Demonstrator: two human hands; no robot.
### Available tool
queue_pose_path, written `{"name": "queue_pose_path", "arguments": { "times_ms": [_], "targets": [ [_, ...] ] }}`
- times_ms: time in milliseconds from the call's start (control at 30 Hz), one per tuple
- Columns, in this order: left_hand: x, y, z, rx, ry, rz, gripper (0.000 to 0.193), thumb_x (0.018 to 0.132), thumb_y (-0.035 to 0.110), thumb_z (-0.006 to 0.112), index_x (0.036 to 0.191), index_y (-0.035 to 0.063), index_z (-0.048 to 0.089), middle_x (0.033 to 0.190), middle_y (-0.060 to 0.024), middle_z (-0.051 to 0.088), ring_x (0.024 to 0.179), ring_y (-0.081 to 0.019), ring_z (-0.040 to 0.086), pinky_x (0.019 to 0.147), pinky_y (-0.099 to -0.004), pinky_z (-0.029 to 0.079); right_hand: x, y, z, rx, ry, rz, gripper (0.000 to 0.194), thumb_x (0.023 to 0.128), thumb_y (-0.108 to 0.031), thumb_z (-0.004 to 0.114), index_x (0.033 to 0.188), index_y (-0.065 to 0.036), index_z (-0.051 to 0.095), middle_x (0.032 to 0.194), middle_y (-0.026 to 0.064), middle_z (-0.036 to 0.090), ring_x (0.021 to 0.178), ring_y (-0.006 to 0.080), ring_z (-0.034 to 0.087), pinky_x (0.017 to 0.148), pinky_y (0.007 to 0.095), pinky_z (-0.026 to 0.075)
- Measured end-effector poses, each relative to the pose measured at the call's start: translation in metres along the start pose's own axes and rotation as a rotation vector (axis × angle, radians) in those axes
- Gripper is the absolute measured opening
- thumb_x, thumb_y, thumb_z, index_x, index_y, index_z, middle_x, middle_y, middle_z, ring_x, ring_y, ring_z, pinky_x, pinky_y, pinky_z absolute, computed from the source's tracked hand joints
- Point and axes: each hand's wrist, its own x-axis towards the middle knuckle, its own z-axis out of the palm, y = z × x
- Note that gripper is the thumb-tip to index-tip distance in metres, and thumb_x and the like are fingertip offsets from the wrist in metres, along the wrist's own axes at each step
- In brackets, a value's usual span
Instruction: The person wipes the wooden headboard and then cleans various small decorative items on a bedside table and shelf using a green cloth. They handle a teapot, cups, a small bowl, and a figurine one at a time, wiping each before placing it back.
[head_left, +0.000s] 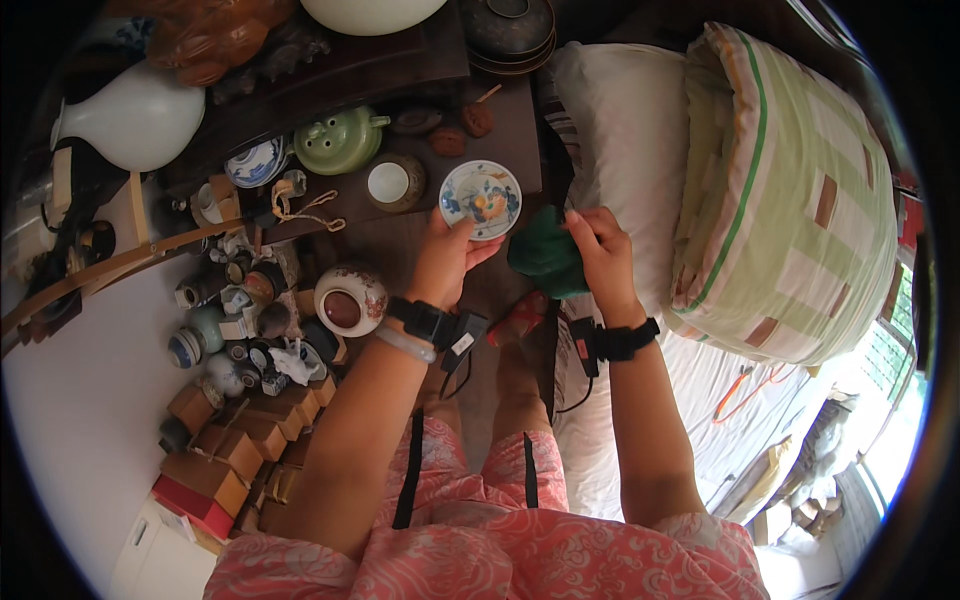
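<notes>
My left hand (450, 251) holds a small painted porcelain dish (480, 199) by its near rim, thumb on top, with the decorated face towards the camera. To the right, my right hand (602, 247) pinches the upper edge of a dark green cloth (550, 253), which hangs bunched beside the dish without plainly touching it. Beyond the dish, on a dark wooden surface (517, 142), stand a brown cup with a white inside (389, 182), a green ceramic pot (339, 141) and two reddish-brown carved pieces (448, 141).
A bed with a folded quilt (795, 202) lies to the right. At left are a white vase (139, 116), crowded small ceramics, a patterned round jar (350, 300) near my left wrist, and stacked cardboard boxes (232, 442). Dark stacked bowls (510, 34) stand at the far edge.
</notes>
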Motion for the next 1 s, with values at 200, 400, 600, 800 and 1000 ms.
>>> {"name": "queue_pose_path", "arguments": {
  "times_ms": [200, 400, 600, 800, 1000],
  "targets": [
    [-0.050, -0.003, -0.021, -0.044, 0.005, -0.027, 0.037, 0.102, 0.009, 0.048, 0.139, 0.0093, 0.042, 0.131, -0.0115, 0.059, 0.111, -0.0256, 0.065, 0.095, -0.0423, 0.056, 0.050, -0.022, 0.032, -0.342, -0.010, -0.147, 0.045, 0.083, -0.020, 0.076, 0.126, -0.012, 0.063, 0.107, 0.0148, 0.066, 0.081, 0.0317, 0.070, 0.071, 0.0403, 0.056],
    [-0.095, -0.005, -0.050, -0.029, 0.045, -0.093, 0.040, 0.103, 0.008, 0.047, 0.142, 0.0109, 0.040, 0.133, -0.0104, 0.058, 0.113, -0.0244, 0.064, 0.096, -0.0422, 0.056, 0.086, -0.060, 0.086, -0.735, -0.138, -0.207, 0.063, 0.080, -0.026, 0.078, 0.138, -0.025, 0.053, 0.121, 0.0226, 0.055, 0.084, 0.0391, 0.070, 0.071, 0.0441, 0.059],
    [-0.113, -0.008, -0.070, -0.005, 0.059, -0.107, 0.042, 0.102, 0.007, 0.046, 0.143, 0.0098, 0.038, 0.132, -0.0112, 0.057, 0.112, -0.0243, 0.065, 0.092, -0.0406, 0.059, 0.098, -0.059, 0.119, -0.766, -0.122, -0.211, 0.054, 0.080, -0.027, 0.079, 0.129, -0.021, 0.060, 0.126, 0.0176, 0.052, 0.086, 0.0368, 0.070, 0.073, 0.0433, 0.060],
    [-0.112, -0.009, -0.071, -0.004, 0.063, -0.090, 0.040, 0.102, 0.007, 0.047, 0.142, 0.0085, 0.040, 0.130, -0.0120, 0.060, 0.108, -0.0253, 0.067, 0.092, -0.0400, 0.059, 0.097, -0.047, 0.117, -0.676, -0.027, -0.251, 0.043, 0.080, -0.027, 0.080, 0.120, -0.018, 0.066, 0.128, 0.0147, 0.053, 0.089, 0.0349, 0.070, 0.077, 0.0422, 0.059],
    [-0.104, -0.007, -0.062, 0.027, 0.044, -0.088, 0.037, 0.102, 0.008, 0.048, 0.138, 0.0098, 0.045, 0.126, -0.0116, 0.063, 0.103, -0.0249, 0.069, 0.089, -0.0395, 0.060, 0.047, -0.026, 0.058, -0.212, 0.017, -0.370, 0.047, 0.081, -0.025, 0.081, 0.124, -0.015, 0.067, 0.128, 0.0153, 0.059, 0.106, 0.0345, 0.067, 0.090, 0.0396, 0.055]
  ]
}}
